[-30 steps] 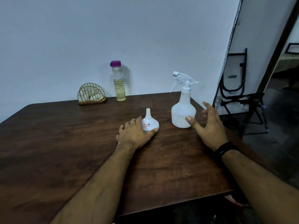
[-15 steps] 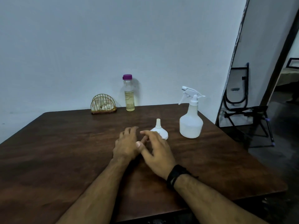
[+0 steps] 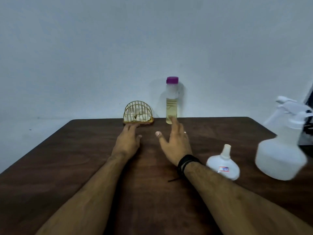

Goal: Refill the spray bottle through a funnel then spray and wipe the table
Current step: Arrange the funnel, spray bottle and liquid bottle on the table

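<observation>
A clear bottle (image 3: pixel 171 102) with a purple cap and yellowish liquid stands at the table's far edge by the wall. My right hand (image 3: pixel 175 143) reaches toward it with straight fingers, the fingertips just in front of its base, holding nothing. My left hand (image 3: pixel 127 141) lies flat on the dark wooden table (image 3: pixel 67 167), fingers pointing at a gold wire holder (image 3: pixel 138 114) with white cloth inside. A white funnel (image 3: pixel 223 164) sits upside down, spout up, right of my right wrist. The white spray bottle (image 3: pixel 282 148) stands at the far right, blurred.
A plain pale wall rises directly behind the table. A dark doorway edge (image 3: pixel 309 99) shows at the right border behind the spray bottle. Bare wood lies to the left of my left arm.
Both hands have left the funnel and spray bottle and moved forward to the table's far edge. The view has swung left, so the funnel and spray bottle now sit at the right.
</observation>
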Demonstrator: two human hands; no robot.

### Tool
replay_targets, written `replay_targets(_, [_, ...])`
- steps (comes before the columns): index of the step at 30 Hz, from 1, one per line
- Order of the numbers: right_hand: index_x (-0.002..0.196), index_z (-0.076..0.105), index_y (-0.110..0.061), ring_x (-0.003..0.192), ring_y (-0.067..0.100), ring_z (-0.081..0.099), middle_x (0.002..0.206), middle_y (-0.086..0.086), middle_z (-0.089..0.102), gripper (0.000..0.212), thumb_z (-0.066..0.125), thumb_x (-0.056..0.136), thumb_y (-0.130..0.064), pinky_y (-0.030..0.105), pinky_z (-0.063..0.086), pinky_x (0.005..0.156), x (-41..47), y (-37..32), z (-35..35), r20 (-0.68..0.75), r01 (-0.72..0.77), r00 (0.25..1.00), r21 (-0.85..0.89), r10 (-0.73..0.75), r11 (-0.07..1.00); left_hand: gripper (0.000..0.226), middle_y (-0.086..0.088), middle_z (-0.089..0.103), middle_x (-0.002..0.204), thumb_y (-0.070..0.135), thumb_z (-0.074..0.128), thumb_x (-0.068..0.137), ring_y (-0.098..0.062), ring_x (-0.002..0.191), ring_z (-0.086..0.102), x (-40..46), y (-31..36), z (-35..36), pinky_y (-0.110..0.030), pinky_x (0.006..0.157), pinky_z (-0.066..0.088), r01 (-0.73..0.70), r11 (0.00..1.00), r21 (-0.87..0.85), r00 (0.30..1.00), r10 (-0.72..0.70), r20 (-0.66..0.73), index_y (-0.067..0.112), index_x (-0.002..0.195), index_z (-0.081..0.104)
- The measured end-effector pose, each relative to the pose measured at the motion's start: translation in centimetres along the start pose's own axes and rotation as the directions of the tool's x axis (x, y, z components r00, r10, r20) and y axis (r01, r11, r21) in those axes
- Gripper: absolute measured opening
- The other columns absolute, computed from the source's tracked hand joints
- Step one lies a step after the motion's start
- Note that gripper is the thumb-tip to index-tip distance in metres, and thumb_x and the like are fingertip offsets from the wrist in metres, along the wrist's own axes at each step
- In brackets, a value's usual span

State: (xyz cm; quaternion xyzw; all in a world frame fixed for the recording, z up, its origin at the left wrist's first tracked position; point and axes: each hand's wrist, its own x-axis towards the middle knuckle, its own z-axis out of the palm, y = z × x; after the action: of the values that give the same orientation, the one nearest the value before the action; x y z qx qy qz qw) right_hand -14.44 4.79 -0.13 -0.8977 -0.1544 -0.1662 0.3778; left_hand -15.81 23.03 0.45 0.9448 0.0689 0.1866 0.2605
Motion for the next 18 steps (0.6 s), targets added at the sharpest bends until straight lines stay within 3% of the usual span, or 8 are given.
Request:
replay_targets(7, [0.165,0.009,-0.020,0.144,0.039,0.041,0.162,0.013,0.027,0.098,0.066,0.094,-0.055,0.060,0.042,0.114,8.5,2.1,4.3,-0.136,-0.115,0.985,-0.072,0.105,0.991,0.069,-0.019,0.029,0.157,0.019,0.062,0.098,-0.042,0.135,0.045,8.2,-4.3,1.0,-0.045,0.110,0.038,0.149,0.985,-0.092,0.981,-0.159,-0.113,0.009,0.156,0.025])
replay_targets(11, [0.165,0.006,-0.014,0.148,0.040,0.034,0.164,0.015,0.022,0.097,0.066,0.096,-0.046,0.057,0.038,0.116,11.7,3.2,5.3,-0.239,-0.179,0.957,-0.049,0.163,0.983,0.063,-0.018,0.049,0.146,0.017,0.062,0.098,-0.034,0.134,0.049,11.6,-6.1,1.1,-0.039,0.107,0.039,0.175,0.970,-0.168,0.975,-0.194,-0.104,0.010,0.153,0.033])
replay_targets(14, [0.166,0.002,-0.011,0.149,0.039,0.035,0.166,0.016,0.023,0.096,0.064,0.099,-0.041,0.052,0.035,0.118,13.3,3.8,5.6,-0.254,-0.215,0.947,-0.053,0.195,0.975,0.039,-0.010,0.068,0.121,0.021,0.061,0.098,-0.027,0.114,0.062,13.1,-7.3,0.8,-0.026,0.089,0.042,0.146,0.970,-0.194,0.984,-0.163,-0.074,0.013,0.136,0.056])
replay_targets(18, [0.166,0.000,-0.013,0.146,0.038,0.043,0.165,0.015,0.033,0.094,0.061,0.101,-0.042,0.049,0.040,0.114,14.9,4.1,5.7,-0.195,-0.278,0.945,-0.063,0.261,0.959,0.017,-0.004,0.069,0.078,0.017,0.058,0.101,-0.016,0.064,0.061,13.8,-8.1,0.5,-0.024,0.059,0.046,0.113,0.950,-0.291,0.993,-0.116,0.008,0.015,0.118,0.060])
